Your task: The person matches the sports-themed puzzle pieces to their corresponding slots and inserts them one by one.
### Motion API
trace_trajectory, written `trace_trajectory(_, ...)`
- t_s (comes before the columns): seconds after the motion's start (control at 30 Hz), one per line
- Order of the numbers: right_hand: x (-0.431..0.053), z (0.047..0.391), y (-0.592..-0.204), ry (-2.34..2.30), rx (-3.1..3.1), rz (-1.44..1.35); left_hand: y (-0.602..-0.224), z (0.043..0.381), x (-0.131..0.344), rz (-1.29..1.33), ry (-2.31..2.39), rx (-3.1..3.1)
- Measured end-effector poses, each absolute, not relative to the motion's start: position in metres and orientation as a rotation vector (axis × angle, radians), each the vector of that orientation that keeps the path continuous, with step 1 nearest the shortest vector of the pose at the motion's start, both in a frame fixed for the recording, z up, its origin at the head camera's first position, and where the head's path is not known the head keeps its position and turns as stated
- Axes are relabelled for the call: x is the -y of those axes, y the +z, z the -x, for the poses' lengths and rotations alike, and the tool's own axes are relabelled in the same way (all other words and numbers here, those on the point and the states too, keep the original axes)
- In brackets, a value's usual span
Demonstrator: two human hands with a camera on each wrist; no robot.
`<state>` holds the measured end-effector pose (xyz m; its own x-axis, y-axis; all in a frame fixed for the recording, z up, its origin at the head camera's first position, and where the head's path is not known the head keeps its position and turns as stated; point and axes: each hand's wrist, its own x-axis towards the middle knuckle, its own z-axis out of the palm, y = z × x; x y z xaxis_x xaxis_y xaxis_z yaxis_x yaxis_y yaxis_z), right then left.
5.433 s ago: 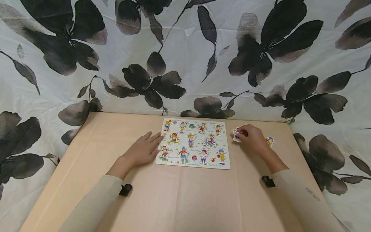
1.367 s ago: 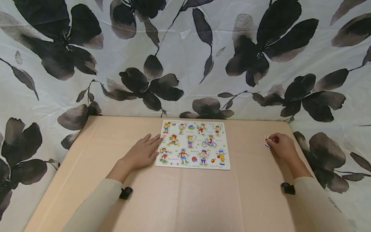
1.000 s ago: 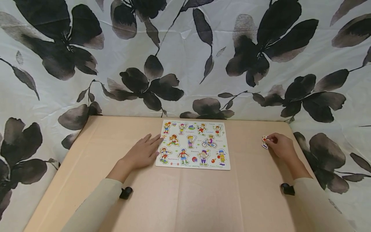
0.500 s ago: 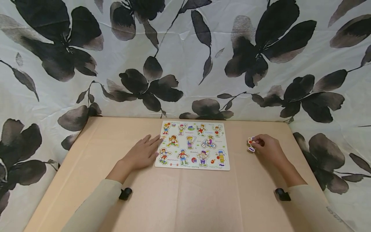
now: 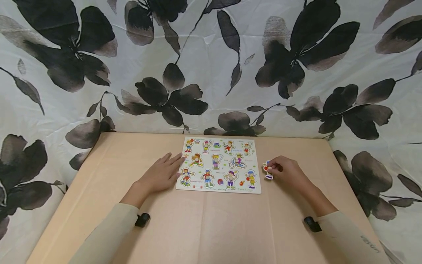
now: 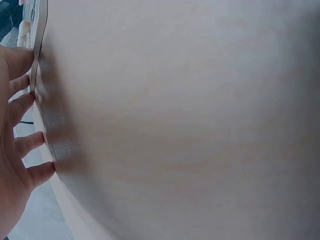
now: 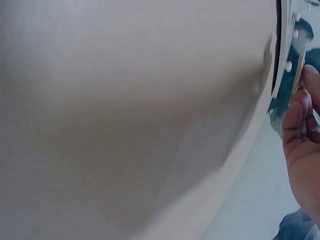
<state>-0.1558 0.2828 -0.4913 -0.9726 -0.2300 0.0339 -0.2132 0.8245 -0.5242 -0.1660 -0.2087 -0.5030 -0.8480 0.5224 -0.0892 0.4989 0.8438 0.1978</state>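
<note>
A puzzle board with colourful sports figures lies flat at the far middle of the table. My left hand rests at its left side, fingers extended; in the left wrist view the fingertips touch the edge of the board. Just off the board's right side, my right hand pinches a small figure-shaped puzzle piece between thumb and fingers. The right wrist view shows this piece edge-on, apart from the board, whose pale knobs stand up. The fingers cover part of the piece.
The tan table extends around the board towards the person. A white cloth with dark flowers hangs behind its far edge. Both wrists wear black cameras, one on the left wrist and one on the right wrist.
Earlier my right hand held another piece beside the board. It then took the piece lying at the far right and has carried it left to the board's side. My left hand stays put.
</note>
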Motion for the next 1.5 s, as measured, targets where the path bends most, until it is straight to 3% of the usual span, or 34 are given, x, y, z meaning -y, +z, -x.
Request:
trace_trajectory(0.57,-0.244,0.149,-0.501,-0.86,-2.837,0.639,-0.506,0.167,0.205,-0.813,0.263,-2.875)
trace_trajectory(1.5,-0.237,0.149,-0.498,-0.854,-2.813,0.603,-0.508,0.164,0.202,-0.799,0.32,-2.883)
